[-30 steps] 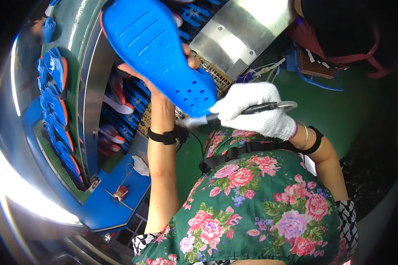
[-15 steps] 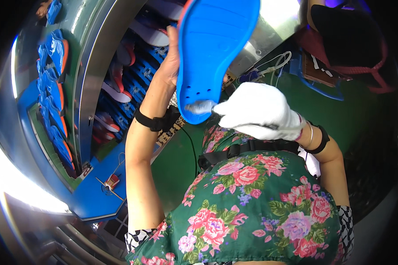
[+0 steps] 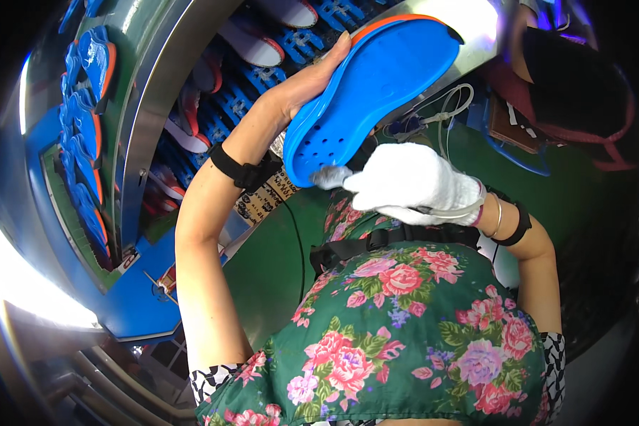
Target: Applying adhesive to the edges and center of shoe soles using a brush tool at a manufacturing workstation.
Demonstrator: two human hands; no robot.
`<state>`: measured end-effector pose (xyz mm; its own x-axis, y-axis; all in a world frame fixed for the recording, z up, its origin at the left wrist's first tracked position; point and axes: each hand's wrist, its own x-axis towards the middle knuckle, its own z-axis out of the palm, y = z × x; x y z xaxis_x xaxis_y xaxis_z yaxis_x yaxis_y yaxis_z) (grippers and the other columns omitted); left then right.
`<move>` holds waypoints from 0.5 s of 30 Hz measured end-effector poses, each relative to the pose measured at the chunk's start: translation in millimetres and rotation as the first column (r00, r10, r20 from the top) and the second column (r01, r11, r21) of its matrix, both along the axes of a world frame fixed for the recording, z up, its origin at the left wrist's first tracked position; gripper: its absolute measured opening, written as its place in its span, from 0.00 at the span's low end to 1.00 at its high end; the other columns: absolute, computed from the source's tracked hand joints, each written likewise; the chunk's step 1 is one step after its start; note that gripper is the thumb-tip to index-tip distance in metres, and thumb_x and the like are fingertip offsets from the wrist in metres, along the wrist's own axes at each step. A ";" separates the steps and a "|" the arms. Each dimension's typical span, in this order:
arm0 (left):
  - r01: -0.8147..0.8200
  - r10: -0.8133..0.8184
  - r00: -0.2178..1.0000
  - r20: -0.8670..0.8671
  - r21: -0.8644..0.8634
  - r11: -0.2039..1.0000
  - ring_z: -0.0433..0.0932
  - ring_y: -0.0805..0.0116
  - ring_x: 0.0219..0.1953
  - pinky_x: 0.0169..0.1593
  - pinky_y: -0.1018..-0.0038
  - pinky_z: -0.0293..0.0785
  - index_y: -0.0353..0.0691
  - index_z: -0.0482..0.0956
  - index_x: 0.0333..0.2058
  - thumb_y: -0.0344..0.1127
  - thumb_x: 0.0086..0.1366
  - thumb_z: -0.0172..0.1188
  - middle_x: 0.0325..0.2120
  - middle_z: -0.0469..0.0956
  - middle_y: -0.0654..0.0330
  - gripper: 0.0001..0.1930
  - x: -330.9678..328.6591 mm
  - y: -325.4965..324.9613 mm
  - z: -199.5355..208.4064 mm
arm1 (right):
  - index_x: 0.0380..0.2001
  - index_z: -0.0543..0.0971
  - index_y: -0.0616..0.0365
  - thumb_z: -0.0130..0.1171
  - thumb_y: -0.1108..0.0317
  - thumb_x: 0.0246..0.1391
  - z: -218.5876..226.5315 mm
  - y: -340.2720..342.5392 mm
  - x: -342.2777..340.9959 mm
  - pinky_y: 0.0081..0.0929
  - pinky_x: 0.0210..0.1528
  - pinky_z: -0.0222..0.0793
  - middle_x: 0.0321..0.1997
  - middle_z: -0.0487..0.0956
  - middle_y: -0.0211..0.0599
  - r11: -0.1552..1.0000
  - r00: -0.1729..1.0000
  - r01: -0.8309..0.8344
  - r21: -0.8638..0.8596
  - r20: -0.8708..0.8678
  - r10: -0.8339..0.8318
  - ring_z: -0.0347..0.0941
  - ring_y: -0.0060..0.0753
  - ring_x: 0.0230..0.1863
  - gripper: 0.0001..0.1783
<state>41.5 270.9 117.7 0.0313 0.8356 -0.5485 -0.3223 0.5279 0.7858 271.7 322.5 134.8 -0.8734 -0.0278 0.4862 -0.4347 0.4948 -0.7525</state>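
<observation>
So the blue insole is tilting flatter now than half a second back, when it was standing nearly upright, and the left arm is stretching out further. The left hand is cupping its edge, fingers pressed together along the orange rim. It's perforated near the heel, where the white-gloved right hand is rubbing, fingers curled, can't tell around what. A printed label strip is sitting below the wristband.

Steel frame and racked soles crowd the left side.
</observation>
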 end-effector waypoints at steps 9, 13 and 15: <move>-0.260 0.266 0.471 0.841 -0.155 0.953 0.81 0.43 0.54 0.56 0.44 0.80 0.39 0.60 0.72 0.81 0.66 0.36 0.60 0.74 0.40 0.52 -7.1 -30.1 -46.6 | 0.32 0.86 0.66 0.66 0.83 0.49 32.0 29.8 -8.2 0.30 0.50 0.79 0.42 0.87 0.48 0.580 0.873 0.488 -0.652 0.371 -0.317 0.84 0.34 0.44 0.06; -0.343 0.231 0.505 0.831 -0.053 0.938 0.81 0.51 0.55 0.58 0.52 0.81 0.39 0.62 0.70 0.66 0.75 0.43 0.61 0.74 0.44 0.39 17.7 -53.4 -55.7 | 0.41 0.87 0.65 0.69 0.80 0.53 40.3 39.6 -19.7 0.28 0.50 0.80 0.44 0.87 0.43 0.743 0.841 0.541 -0.395 0.239 -0.485 0.84 0.29 0.45 0.11; -0.441 0.366 0.579 0.729 -0.098 0.892 0.82 0.52 0.54 0.56 0.54 0.82 0.38 0.63 0.69 0.61 0.76 0.46 0.60 0.75 0.44 0.35 34.4 -53.7 -39.4 | 0.41 0.87 0.63 0.70 0.78 0.53 41.5 45.9 -22.1 0.26 0.49 0.80 0.43 0.87 0.41 0.783 0.862 0.507 -0.361 0.227 -0.453 0.84 0.27 0.45 0.11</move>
<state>75.8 217.2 78.3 0.0262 0.9019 -0.4311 -0.9583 0.1455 0.2461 249.6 368.4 176.3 -0.7739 0.5811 0.2519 -0.1134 0.2642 -0.9578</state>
